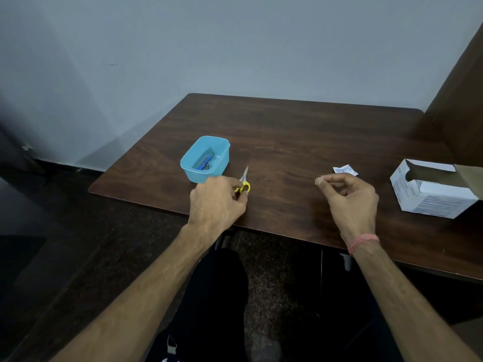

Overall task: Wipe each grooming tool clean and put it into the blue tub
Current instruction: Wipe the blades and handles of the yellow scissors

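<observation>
Dark wood-grain table point(300, 142) set against a plain pale wall point(235, 48), dim light, dark floor below. Blue tub point(220, 163) sits toward the table's left side, open-topped; inside it lie a blue-handled tool point(203, 163) and some thin metal pieces, too small to identify. Left hand point(215, 202) near the front edge, just beside the tub, fingers curled closed around small scissors point(243, 182) with yellow finger loops; the pale blades poke out past the knuckles, pointing away from the person and slightly right, tip close to the tub's right wall but not touching it. Right hand point(350, 197) held above the table well to the right, thumb and forefinger pinched together; whether anything is caught between them cannot be told. Pink thread band point(362, 242) on the right wrist. Small white printed sachet point(345, 170) lies flat on the table just beyond the right hand. White cardboard box point(433, 192), top torn open, stands at the far right. Person seated, dark trousers point(217, 296) visible under the table edge.
</observation>
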`<state>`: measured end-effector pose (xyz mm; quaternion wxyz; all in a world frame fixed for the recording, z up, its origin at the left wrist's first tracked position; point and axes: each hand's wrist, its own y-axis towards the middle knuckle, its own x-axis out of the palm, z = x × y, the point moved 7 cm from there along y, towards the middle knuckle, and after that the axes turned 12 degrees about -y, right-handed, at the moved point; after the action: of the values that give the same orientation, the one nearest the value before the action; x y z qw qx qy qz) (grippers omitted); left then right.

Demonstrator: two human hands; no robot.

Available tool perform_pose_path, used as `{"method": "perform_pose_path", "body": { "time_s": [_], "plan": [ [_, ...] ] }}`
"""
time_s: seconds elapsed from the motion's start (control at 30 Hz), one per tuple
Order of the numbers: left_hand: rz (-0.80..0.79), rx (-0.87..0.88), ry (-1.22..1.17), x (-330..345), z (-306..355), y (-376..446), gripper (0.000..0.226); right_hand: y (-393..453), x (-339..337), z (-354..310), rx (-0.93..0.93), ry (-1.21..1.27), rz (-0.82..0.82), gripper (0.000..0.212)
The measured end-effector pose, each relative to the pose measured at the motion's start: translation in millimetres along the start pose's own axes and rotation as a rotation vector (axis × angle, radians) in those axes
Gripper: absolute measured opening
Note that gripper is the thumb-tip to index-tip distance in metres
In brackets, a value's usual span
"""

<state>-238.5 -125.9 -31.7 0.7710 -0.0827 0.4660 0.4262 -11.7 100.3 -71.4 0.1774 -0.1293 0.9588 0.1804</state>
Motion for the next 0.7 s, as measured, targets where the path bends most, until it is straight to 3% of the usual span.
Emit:
{"method": "perform_pose_path", "body": {
  "time_s": [0.2,0.33,0.5,0.7],
  "plan": [
    [-0.091,0.09,-0.227,24,17,-20,0.021,-2,3,-4,-0.005,0.0,-0.046,0.009],
    [-0.025,0.081,-0.357,24,25,-23,0.021,-7,11,-13,-0.056,-0.027,-0.143,0.01],
    [-0.091,-0.024,-0.216,31,20,-18,0.032,-15,22,-27,-0.121,-0.048,-0.301,0.012],
    [-0.191,-0.162,-0.337,47,24,-10,0.03,-27,32,-36,-0.25,-0.163,-0.394,0.012]
  ]
}}
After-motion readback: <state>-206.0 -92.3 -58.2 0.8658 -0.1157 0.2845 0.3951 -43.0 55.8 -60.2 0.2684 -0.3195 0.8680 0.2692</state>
